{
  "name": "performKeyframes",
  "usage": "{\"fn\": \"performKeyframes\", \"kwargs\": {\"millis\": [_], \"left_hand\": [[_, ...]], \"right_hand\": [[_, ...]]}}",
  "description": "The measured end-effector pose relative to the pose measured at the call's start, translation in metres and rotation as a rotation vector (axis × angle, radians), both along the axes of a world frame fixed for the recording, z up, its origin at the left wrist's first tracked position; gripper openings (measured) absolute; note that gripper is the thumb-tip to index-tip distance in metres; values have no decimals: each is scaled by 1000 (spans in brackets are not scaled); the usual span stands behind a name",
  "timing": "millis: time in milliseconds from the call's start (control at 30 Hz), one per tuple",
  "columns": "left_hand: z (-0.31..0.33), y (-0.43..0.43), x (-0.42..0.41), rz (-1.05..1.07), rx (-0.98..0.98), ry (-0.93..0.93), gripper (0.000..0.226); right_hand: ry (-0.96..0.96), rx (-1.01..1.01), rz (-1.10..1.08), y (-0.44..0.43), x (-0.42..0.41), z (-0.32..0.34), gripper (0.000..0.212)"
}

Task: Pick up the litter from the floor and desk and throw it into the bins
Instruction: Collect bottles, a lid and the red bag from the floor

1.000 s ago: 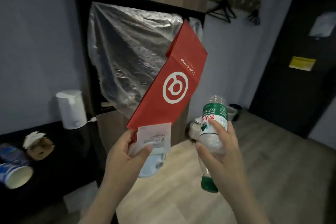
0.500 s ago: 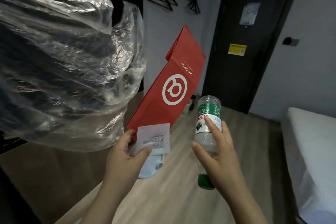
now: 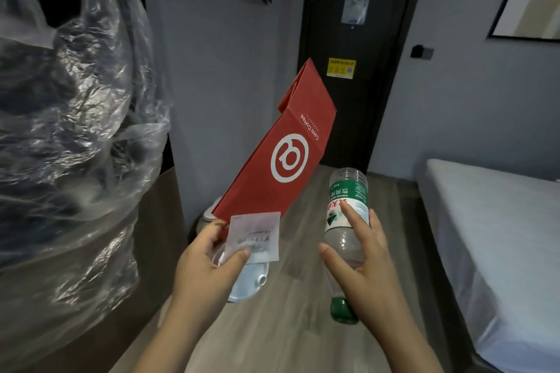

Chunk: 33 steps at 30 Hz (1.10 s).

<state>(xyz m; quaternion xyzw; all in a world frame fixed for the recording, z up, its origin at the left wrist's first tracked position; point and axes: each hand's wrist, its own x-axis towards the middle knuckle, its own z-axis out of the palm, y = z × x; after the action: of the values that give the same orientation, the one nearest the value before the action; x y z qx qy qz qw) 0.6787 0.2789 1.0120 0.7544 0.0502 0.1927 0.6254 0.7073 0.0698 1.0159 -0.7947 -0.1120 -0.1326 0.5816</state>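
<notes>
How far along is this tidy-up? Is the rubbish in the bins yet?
Not yet. Picking up looks done for these pieces: the left hand holds a red paper bag, a small white packet and a clear plastic lid; the right hand holds an upside-down plastic bottle. Still left is dropping them in. A bin seems to stand ahead behind the bag.

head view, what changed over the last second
The view swung right: the black desk with its white kettle left the frame, and the dark door and white bed came in. Both hands kept their grips: left on red paper bag, right on upside-down clear plastic bottle.
</notes>
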Motion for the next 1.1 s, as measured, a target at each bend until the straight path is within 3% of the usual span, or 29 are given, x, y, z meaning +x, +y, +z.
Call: {"fn": "performKeyframes", "kwargs": {"millis": [467, 1100], "left_hand": [[8, -42, 247, 6, 78, 24, 31], [-3, 54, 595, 3, 101, 75, 35]], "right_hand": [[8, -27, 27, -35, 259, 4, 64], [98, -106, -48, 57, 588, -6, 62]]}}
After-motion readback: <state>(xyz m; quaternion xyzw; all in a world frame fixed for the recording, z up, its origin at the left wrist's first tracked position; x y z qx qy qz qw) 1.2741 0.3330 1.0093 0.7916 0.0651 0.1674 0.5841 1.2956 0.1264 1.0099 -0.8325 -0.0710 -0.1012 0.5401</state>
